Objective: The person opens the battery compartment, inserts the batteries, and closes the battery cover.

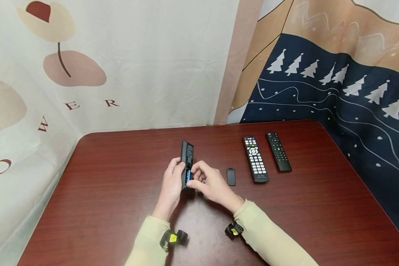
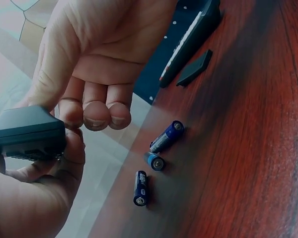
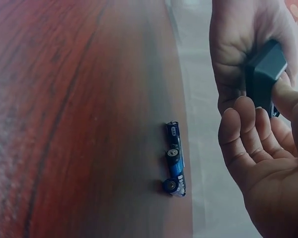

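Note:
My left hand (image 1: 171, 181) grips a black remote control (image 1: 187, 153), tilted up above the table with its back towards me. Its battery compartment is open, and a blue battery (image 1: 188, 175) shows in it. The thumb and forefinger of my right hand (image 1: 212, 181) are at the two ends of that battery and appear to pinch it; the other fingers curl loosely. In the left wrist view, three loose blue batteries, one of them a dark blue battery (image 2: 141, 188), lie on the table beyond the hands. The right wrist view shows the remote's end (image 3: 264, 74) between both hands.
A small black battery cover (image 1: 231, 176) lies right of my hands on the reddish-brown table (image 1: 119, 155). Further right are a remote with white buttons (image 1: 255, 159) and a slimmer black remote (image 1: 279, 152). Printed cloth hangs behind the table.

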`<state>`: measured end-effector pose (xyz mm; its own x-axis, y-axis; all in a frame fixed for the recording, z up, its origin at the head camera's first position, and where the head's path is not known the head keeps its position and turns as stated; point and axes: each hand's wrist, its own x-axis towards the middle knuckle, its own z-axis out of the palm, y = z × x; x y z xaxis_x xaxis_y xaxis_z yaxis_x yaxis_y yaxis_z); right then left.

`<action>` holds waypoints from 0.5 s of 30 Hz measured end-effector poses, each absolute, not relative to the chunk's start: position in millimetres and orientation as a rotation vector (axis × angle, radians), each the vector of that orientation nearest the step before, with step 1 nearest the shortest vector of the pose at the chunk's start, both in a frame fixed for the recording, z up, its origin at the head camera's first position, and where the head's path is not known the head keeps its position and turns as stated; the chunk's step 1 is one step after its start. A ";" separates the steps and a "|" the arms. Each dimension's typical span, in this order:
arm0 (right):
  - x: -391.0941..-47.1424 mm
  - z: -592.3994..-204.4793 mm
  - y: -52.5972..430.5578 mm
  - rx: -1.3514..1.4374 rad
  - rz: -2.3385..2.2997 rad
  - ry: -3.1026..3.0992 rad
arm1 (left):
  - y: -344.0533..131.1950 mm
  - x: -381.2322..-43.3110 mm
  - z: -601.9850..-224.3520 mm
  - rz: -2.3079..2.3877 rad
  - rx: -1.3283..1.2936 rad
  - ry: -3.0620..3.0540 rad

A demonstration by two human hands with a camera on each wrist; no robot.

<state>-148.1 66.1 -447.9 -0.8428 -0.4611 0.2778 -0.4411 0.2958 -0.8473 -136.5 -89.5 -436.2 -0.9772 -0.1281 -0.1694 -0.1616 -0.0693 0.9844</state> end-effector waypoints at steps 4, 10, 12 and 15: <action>-149.1 -445.8 67.2 -0.845 -1.609 2.525 | -89.7 -136.4 -437.0 2.259 -0.314 2.118; -150.9 -446.8 67.7 -0.876 -1.613 2.531 | -91.4 -137.4 -437.1 2.246 -0.335 2.120; -151.4 -447.0 68.1 -0.892 -1.627 2.527 | -92.0 -137.7 -436.4 2.240 -0.338 2.121; -152.3 -447.0 68.6 -0.917 -1.666 2.515 | -93.3 -138.8 -435.8 2.242 -0.337 2.113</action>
<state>-152.3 68.6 -447.0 -0.8309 -0.4582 0.3158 -0.4695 0.2726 -0.8398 -138.8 -93.3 -435.8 -0.9754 -0.1179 -0.1860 -0.1787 -0.0697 0.9814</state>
